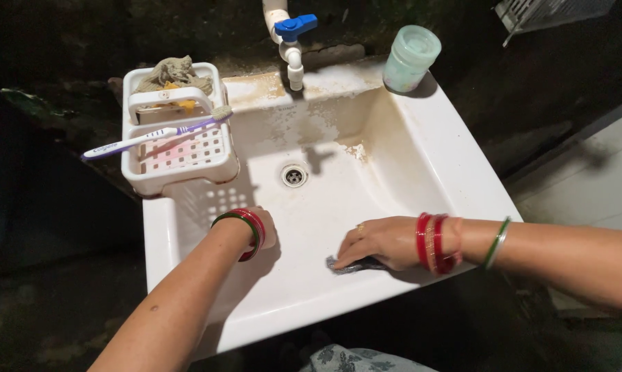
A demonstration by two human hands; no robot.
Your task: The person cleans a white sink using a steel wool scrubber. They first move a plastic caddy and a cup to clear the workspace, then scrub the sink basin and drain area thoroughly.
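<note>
Steel-grey scrubber (349, 264) lies pinched under the right hand (383, 241), pressed on the glossy white sink (421, 158). Left hand (261, 227) rests inside the basin; I cannot tell its grip

One white sink (421, 148), one tap (292, 43) with a blue handle, one drain (294, 175). One white basket (180, 155), one toothbrush (152, 135), one rag (173, 74). One pale green cup (411, 58). Two hands; one grey scrubber (345, 266) under the right one.

Under our right hand (383, 242) we are pressing a grey, metallic-looking scrubber (345, 264) on the glossy white sink (455, 186), stained rough brown farther up. Beyond our left hand (259, 227) a matt plastic basket (180, 162) is holding coarse cloth (173, 72).
</note>
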